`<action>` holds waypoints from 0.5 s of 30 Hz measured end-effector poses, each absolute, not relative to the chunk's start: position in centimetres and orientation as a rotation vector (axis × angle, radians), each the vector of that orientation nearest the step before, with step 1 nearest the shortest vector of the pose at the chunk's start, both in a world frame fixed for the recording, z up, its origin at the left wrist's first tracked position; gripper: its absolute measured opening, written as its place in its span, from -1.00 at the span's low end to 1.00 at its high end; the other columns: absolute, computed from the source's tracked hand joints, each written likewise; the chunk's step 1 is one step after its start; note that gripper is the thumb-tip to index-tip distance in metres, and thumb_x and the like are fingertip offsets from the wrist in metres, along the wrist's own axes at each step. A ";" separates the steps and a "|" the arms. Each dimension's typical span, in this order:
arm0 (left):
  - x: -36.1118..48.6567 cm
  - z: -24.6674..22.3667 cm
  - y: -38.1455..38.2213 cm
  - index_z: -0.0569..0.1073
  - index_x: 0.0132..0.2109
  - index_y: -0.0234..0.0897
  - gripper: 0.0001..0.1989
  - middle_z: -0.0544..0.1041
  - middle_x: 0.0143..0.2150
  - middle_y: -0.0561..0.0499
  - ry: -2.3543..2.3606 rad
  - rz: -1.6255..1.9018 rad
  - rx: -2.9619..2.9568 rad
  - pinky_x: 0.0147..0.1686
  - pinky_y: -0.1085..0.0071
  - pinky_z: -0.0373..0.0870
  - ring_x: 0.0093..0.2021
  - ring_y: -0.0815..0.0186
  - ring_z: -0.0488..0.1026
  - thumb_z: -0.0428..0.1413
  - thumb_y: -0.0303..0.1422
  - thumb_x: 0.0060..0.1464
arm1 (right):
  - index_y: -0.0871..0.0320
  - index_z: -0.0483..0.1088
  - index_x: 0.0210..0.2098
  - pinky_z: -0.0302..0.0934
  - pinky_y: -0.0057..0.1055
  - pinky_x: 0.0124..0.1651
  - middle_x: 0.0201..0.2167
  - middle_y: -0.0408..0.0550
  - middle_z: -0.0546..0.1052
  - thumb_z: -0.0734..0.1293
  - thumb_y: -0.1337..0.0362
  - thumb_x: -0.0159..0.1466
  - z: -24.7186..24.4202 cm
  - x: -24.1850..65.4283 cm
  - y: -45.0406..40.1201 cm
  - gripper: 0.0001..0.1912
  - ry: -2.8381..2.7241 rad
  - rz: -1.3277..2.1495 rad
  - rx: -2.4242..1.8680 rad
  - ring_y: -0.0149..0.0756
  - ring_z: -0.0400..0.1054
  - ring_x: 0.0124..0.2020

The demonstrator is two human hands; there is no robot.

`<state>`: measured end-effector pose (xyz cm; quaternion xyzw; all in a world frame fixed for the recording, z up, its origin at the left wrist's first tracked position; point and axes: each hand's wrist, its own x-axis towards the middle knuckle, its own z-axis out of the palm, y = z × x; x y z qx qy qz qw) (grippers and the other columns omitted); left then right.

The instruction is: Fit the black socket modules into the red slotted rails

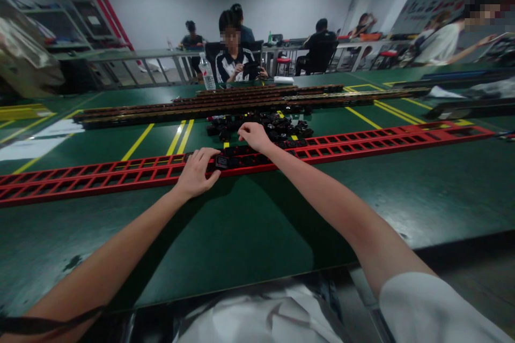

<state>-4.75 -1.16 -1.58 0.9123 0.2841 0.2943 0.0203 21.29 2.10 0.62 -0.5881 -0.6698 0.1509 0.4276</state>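
Note:
A long red frame [346,144] with two rows of openings lies across the green table [241,236]. Small black parts [247,161] fill some of its middle openings. My left hand [198,172] rests on the frame beside the leftmost of these parts, thumb and fingers apart, with nothing seen between them. Above the frame, at the near edge of a pile of loose black parts [277,127], is my right hand [254,136]. Its fingers are curled together, and what they hold, if anything, is too small to make out.
Behind the pile lie long dark strips [249,99] in a stack. A clear bottle [207,74] stands near the far edge, where a person sits. White sheets [44,136] lie at the left, and dark rails [470,108] at the right.

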 end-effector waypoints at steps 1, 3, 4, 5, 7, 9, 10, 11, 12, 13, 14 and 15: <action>-4.8 -1.6 -1.1 0.35 0.19 -0.26 -0.59 0.45 0.14 -0.17 0.810 0.911 2.831 0.14 0.02 0.36 0.10 0.03 0.39 0.07 -0.34 0.21 | 0.22 0.50 -0.43 0.16 -0.52 -0.26 -0.47 -0.12 0.60 0.30 0.42 0.32 0.6 21.3 2.1 -0.79 -1.675 0.380 -1.467 -0.42 0.42 -0.41; -4.9 -1.6 -1.0 0.38 0.21 -0.25 -0.59 0.45 0.15 -0.16 0.722 0.913 2.822 0.19 0.02 0.35 0.13 0.04 0.38 0.04 -0.39 0.23 | 0.22 0.50 -0.42 0.16 -0.52 -0.27 -0.46 -0.12 0.60 0.30 0.42 0.32 0.6 21.3 2.1 -0.80 -1.677 0.385 -1.469 -0.42 0.42 -0.42; -4.9 -1.7 -1.0 0.40 0.20 -0.25 -0.60 0.45 0.13 -0.17 0.711 0.916 2.817 0.18 0.02 0.36 0.12 0.05 0.39 0.03 -0.39 0.24 | 0.22 0.50 -0.42 0.16 -0.52 -0.27 -0.46 -0.12 0.60 0.30 0.42 0.32 0.6 21.3 2.1 -0.80 -1.679 0.385 -1.472 -0.41 0.42 -0.41; -4.9 -1.7 -0.9 0.42 0.18 -0.27 -0.62 0.45 0.11 -0.17 0.715 0.920 2.812 0.17 0.01 0.37 0.10 0.05 0.39 0.03 -0.39 0.24 | 0.22 0.51 -0.42 0.16 -0.52 -0.26 -0.46 -0.12 0.60 0.29 0.42 0.32 0.6 21.3 2.1 -0.80 -1.680 0.384 -1.476 -0.41 0.42 -0.41; -4.9 -1.8 -0.8 0.46 0.14 -0.28 -0.65 0.45 0.06 -0.18 0.742 0.934 2.803 0.14 0.01 0.39 0.06 0.05 0.40 0.03 -0.39 0.24 | 0.22 0.51 -0.41 0.17 -0.52 -0.25 -0.46 -0.12 0.61 0.29 0.43 0.32 0.7 21.3 2.1 -0.80 -1.681 0.381 -1.482 -0.41 0.43 -0.40; -4.8 -1.8 -0.8 0.48 0.09 -0.28 -0.68 0.44 0.02 -0.17 0.758 0.956 2.787 0.13 0.01 0.40 0.05 0.05 0.40 0.04 -0.39 0.23 | 0.21 0.51 -0.41 0.18 -0.52 -0.23 -0.46 -0.12 0.61 0.29 0.42 0.32 0.7 21.3 2.1 -0.80 -1.682 0.378 -1.485 -0.41 0.44 -0.40; -4.8 -1.8 -0.9 0.48 0.08 -0.27 -0.69 0.44 0.01 -0.16 0.761 0.972 2.776 0.13 0.02 0.41 0.05 0.06 0.40 0.05 -0.39 0.22 | 0.21 0.51 -0.41 0.18 -0.52 -0.23 -0.46 -0.12 0.61 0.29 0.42 0.32 0.7 21.3 2.1 -0.80 -1.683 0.378 -1.485 -0.40 0.44 -0.40; -4.8 -1.8 -0.9 0.47 0.07 -0.27 -0.71 0.43 0.00 -0.15 0.762 0.991 2.763 0.13 0.03 0.41 0.06 0.06 0.40 0.05 -0.39 0.21 | 0.21 0.50 -0.42 0.18 -0.52 -0.22 -0.46 -0.12 0.61 0.29 0.43 0.32 0.7 21.3 2.1 -0.79 -1.684 0.378 -1.481 -0.40 0.44 -0.40; -4.8 -1.8 -0.9 0.46 0.06 -0.26 -0.72 0.43 0.00 -0.14 0.763 1.011 2.748 0.12 0.06 0.42 0.06 0.08 0.40 0.06 -0.39 0.21 | 0.21 0.50 -0.42 0.18 -0.52 -0.22 -0.46 -0.12 0.61 0.29 0.43 0.32 0.7 21.3 2.0 -0.79 -1.684 0.378 -1.477 -0.40 0.44 -0.39; -4.8 -1.8 -0.9 0.45 0.05 -0.26 -0.73 0.42 -0.01 -0.13 0.768 1.028 2.733 0.11 0.08 0.43 0.05 0.09 0.41 0.07 -0.37 0.22 | 0.21 0.50 -0.43 0.19 -0.52 -0.22 -0.46 -0.12 0.60 0.29 0.43 0.31 0.7 21.3 2.0 -0.79 -1.684 0.378 -1.474 -0.40 0.44 -0.39; -4.8 -1.9 -0.8 0.44 0.04 -0.26 -0.75 0.42 -0.02 -0.12 0.779 1.041 2.719 0.09 0.10 0.44 0.04 0.10 0.42 0.09 -0.35 0.22 | 0.21 0.49 -0.43 0.19 -0.52 -0.21 -0.46 -0.12 0.60 0.28 0.43 0.31 0.6 21.3 2.1 -0.79 -1.684 0.379 -1.471 -0.40 0.44 -0.39; -4.8 -2.0 -0.8 0.43 0.01 -0.26 -0.77 0.41 -0.04 -0.11 0.798 1.050 2.706 0.06 0.12 0.45 0.02 0.11 0.42 0.10 -0.32 0.23 | 0.20 0.49 -0.43 0.19 -0.52 -0.21 -0.46 -0.12 0.60 0.28 0.43 0.32 0.6 21.3 2.1 -0.79 -1.685 0.378 -1.470 -0.40 0.44 -0.40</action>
